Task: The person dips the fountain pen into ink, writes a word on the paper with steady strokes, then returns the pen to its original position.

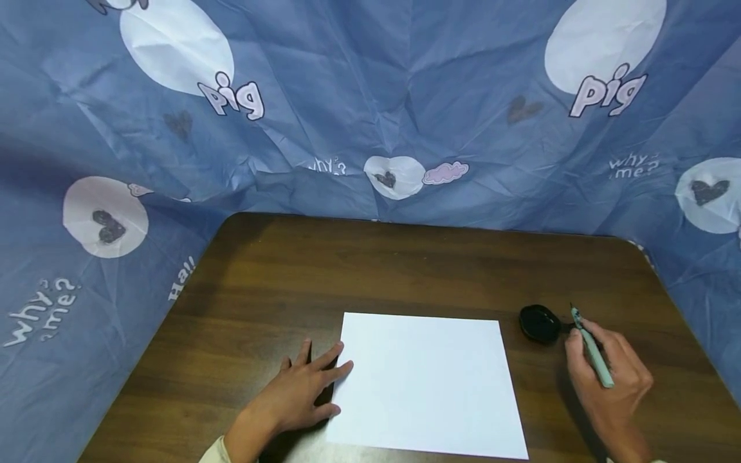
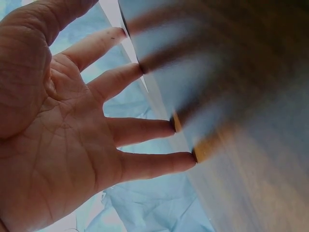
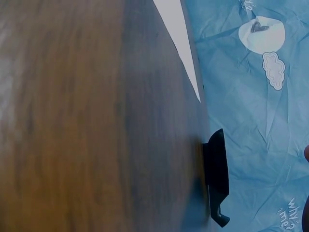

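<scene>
A blank white sheet of paper (image 1: 428, 386) lies flat on the table. My left hand (image 1: 301, 392) is spread at its left edge, some fingertips on the paper and others on the wood; the left wrist view shows the straight fingers (image 2: 149, 166) touching down. Right of the sheet, my right hand (image 1: 616, 373) holds a slim pale green pen (image 1: 596, 357) between thumb and fingers, its thin dark tip pointing away from me. Beside that hand sits a small black dish (image 1: 538, 323) with a short handle; whether the fingers touch the handle, I cannot tell.
The brown wooden table (image 1: 370, 263) has rounded far corners. A blue printed cloth (image 1: 347, 116) hangs behind it and along both sides. In the right wrist view, the black dish (image 3: 217, 169) stands near the paper's corner (image 3: 181, 43).
</scene>
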Tool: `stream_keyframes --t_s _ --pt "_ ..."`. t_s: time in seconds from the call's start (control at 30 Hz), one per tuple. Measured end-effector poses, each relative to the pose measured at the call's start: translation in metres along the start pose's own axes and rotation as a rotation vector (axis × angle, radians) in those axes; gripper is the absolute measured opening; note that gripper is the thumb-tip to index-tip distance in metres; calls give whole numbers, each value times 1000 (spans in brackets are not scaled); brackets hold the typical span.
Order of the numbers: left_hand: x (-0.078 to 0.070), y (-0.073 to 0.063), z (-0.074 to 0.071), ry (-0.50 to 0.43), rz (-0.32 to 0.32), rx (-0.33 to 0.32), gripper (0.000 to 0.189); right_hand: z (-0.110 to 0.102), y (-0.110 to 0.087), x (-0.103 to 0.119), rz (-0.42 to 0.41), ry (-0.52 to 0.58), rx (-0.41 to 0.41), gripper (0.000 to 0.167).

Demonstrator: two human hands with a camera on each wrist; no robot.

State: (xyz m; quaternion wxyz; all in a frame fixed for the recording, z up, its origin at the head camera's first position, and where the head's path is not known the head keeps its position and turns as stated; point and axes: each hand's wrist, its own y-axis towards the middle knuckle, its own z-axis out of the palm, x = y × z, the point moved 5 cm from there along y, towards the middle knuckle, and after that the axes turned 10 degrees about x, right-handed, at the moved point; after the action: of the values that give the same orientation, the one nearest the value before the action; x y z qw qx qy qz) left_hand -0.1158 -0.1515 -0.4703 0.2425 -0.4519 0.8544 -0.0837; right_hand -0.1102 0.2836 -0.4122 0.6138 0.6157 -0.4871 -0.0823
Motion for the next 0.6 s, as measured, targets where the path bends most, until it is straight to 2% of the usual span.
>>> stream_keyframes --t_s 0.17,0.4,0.6 --pt "-1 0 0 0 -1 3 67 1 0 -1 19 -65 28 20" --pt "-1 0 -1 -8 0 8 67 2 0 -5 53 -69 6 17" --pt "0 0 0 -15 2 15 67 4 -2 -10 39 -71 72 14"
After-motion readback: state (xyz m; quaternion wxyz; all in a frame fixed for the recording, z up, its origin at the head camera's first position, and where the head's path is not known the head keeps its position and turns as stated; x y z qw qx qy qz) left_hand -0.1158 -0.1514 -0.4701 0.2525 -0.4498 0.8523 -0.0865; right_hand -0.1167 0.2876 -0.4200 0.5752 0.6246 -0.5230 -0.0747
